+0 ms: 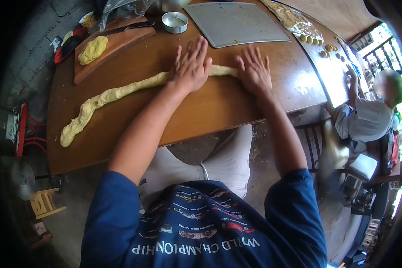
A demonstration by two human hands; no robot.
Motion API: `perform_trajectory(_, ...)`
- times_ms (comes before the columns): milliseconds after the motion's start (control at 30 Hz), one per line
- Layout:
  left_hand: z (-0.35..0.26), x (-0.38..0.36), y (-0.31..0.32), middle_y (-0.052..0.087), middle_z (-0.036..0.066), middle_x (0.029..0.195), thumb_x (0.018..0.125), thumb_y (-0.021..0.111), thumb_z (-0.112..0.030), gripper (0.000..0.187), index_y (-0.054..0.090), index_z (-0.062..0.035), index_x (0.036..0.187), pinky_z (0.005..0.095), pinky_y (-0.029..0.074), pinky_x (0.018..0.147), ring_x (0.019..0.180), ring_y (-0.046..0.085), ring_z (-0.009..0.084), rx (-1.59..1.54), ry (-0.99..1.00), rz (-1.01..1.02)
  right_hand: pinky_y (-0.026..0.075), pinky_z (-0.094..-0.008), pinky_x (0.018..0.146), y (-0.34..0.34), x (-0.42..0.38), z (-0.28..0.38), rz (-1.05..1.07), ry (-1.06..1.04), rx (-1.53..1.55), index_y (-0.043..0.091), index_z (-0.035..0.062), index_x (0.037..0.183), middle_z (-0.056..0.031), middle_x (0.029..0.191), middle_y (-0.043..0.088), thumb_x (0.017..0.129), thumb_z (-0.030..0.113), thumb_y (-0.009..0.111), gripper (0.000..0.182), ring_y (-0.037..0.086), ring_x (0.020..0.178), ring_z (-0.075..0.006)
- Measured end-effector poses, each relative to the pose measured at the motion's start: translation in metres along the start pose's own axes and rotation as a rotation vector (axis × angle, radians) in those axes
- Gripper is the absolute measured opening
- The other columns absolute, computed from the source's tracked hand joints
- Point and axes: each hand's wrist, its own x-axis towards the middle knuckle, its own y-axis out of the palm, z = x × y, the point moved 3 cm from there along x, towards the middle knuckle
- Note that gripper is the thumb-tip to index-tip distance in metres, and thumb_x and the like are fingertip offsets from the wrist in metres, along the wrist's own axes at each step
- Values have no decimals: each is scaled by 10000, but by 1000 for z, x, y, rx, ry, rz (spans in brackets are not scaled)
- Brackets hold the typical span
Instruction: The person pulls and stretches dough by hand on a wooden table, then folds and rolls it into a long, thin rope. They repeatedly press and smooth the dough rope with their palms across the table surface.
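A long, uneven rope of yellow dough [120,93] lies across the brown wooden table [183,111]. Its thick, lumpy end is at the near left, and it thins toward the right. My left hand [192,67] rests flat on the rope near its middle, fingers stretched out. Over the rope's right end lies my right hand [255,71], also flat with fingers extended; it hides the tip of the dough. Between the two hands a short smooth stretch of the rope shows.
At the back left, a wooden board [116,40] carries a dough lump [93,50] and a knife [127,28]. Behind are a round tin [174,22] and a metal tray [236,24]. Small dough balls [311,40] lie at the right, where another person [370,116] sits.
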Motion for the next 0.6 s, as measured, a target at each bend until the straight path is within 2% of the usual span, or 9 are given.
perform_trajectory(33, -4, -11, -5, 214, 155, 1848, 1187, 341, -464, 721, 223, -55, 1769, 584, 127, 1379, 1687, 247, 388, 12, 140, -23, 112, -571, 1383, -4, -19, 5, 148, -92, -39, 379, 26, 1707, -181, 1801, 336, 1171, 598, 308, 787, 215, 1706, -326)
perform_trajectory(67, -6, -26, -10, 246, 139, 1842, 1190, 356, -448, 691, 254, -84, 1768, 576, 137, 1377, 1684, 265, 371, 15, 155, 13, 131, -565, 1382, -7, -40, 5, 105, -99, 4, 415, 17, 1687, -192, 1767, 398, 1176, 573, 344, 758, 250, 1694, -341)
perform_trajectory(233, -17, -78, -55, 304, 150, 1820, 1192, 385, -443, 693, 265, -68, 1762, 531, 162, 1381, 1682, 281, 333, -58, 237, 204, 158, -552, 1378, -31, -100, 16, 35, -142, -47, 403, -13, 1681, -205, 1777, 367, 1167, 588, 391, 790, 221, 1701, -355)
perform_trajectory(300, -18, -73, -58, 301, 154, 1820, 1194, 381, -444, 704, 251, -49, 1762, 520, 180, 1379, 1682, 279, 331, -59, 245, 263, 160, -545, 1379, -46, -95, 63, 70, -242, -100, 353, -21, 1703, -207, 1791, 340, 1166, 619, 335, 836, 210, 1704, -355)
perform_trajectory(367, -12, -70, -45, 295, 169, 1819, 1196, 368, -423, 693, 259, -28, 1755, 516, 198, 1377, 1685, 274, 329, 2, 290, 227, 164, -550, 1379, -4, -81, 101, 46, -271, -1, 348, -23, 1704, -203, 1796, 333, 1164, 634, 297, 852, 216, 1703, -352)
perform_trajectory(400, -5, -66, -41, 289, 177, 1820, 1193, 357, -405, 683, 263, -25, 1752, 513, 200, 1379, 1685, 273, 327, -93, 273, 185, 169, -554, 1378, 9, -69, 110, 21, -295, 99, 342, -24, 1705, -199, 1800, 325, 1162, 648, 258, 868, 223, 1701, -348)
perform_trajectory(433, 1, -59, -42, 283, 185, 1821, 1191, 346, -388, 674, 268, -21, 1750, 510, 202, 1380, 1685, 273, 324, -185, 254, 139, 169, -554, 1378, 11, -51, 110, 15, -290, 101, 342, -24, 1705, -199, 1800, 325, 1162, 648, 258, 868, 223, 1701, -348)
perform_trajectory(533, 18, -26, -30, 274, 194, 1821, 1160, 384, -349, 689, 255, -20, 1751, 499, 205, 1384, 1684, 279, 313, -190, 182, 215, 174, -564, 1375, 16, 3, 110, 277, -173, 92, 328, -6, 1715, -193, 1805, 321, 1166, 635, 215, 852, 242, 1696, -335)
perform_trajectory(600, 17, -20, -24, 268, 201, 1822, 1140, 425, -356, 731, 232, -11, 1754, 508, 193, 1386, 1688, 266, 324, -106, 130, 219, 178, -553, 1376, 13, -4, 106, 246, -195, 95, 326, 0, 1719, -194, 1801, 328, 1169, 625, 235, 837, 244, 1695, -333)
